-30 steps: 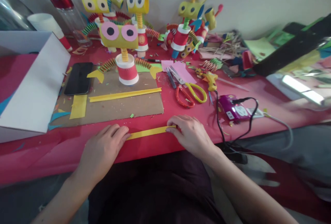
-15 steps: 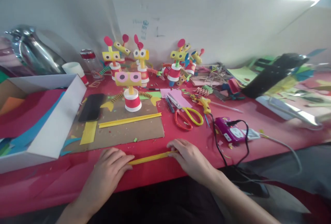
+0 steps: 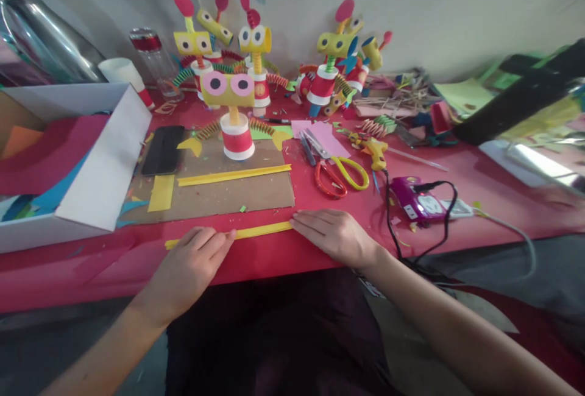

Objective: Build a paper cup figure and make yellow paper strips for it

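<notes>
Both my hands press flat on the yellow paper strip (image 3: 256, 232), lower centre on the red worktop (image 3: 457, 170): left hand (image 3: 192, 265) mid-strip, right hand (image 3: 333, 236) at its right end, fingers together, nothing clamped. Strip looks folded lengthwise like the finished one (image 3: 234, 175) on the cardboard (image 3: 256, 195); crease pressing seems partway.

Both forearms are reaching forward, bare. The left hand (image 3: 189, 265) is lying palm down with fingers pressing flat (slightly curled). The right hand (image 3: 331, 234) is resting palm down too, its fingers pointing to the left.
</notes>
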Motion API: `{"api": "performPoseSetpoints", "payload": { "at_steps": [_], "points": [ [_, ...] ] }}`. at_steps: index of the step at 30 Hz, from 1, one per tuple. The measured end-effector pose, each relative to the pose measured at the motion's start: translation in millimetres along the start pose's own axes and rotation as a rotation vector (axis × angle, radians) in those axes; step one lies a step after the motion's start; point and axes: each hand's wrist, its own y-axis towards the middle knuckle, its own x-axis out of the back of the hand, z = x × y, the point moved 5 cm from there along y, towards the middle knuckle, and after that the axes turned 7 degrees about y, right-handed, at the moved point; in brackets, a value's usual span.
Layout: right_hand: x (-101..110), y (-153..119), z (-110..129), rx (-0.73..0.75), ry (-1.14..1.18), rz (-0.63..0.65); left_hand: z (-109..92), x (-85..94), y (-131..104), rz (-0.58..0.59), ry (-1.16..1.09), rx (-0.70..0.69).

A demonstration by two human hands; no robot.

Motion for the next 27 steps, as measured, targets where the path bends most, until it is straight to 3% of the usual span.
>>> {"api": "performPoseSetpoints", "payload": {
  "at_steps": [3,6,11,15,21,27],
  "points": [
    [0.2,-3.1,1.0,0.011,0.027,-0.025,-4.4,-0.9,4.2,0.145,0.027,0.036],
    [1.1,-2.5,2.2,0.039,-0.012,-0.066,-6.9,-1.1,9.4,0.215,0.043,0.050],
    [0.2,-3.2,1.6,-0.018,-0.018,-0.009,-6.1,-2.6,11.8,0.233,0.054,0.086],
    [1.1,-8.0,4.7,-0.161,0.023,0.072,-6.6,-3.2,11.9,0.251,0.038,0.115],
    [-2.1,13.7,41.0,-0.364,0.048,-0.056,-12.4,-2.0,14.7,0.289,0.071,0.120],
    [-26.1,25.2,57.9,-0.402,0.182,-0.020,-7.9,-0.1,-1.2,0.210,-0.034,0.127]
  ]
}}
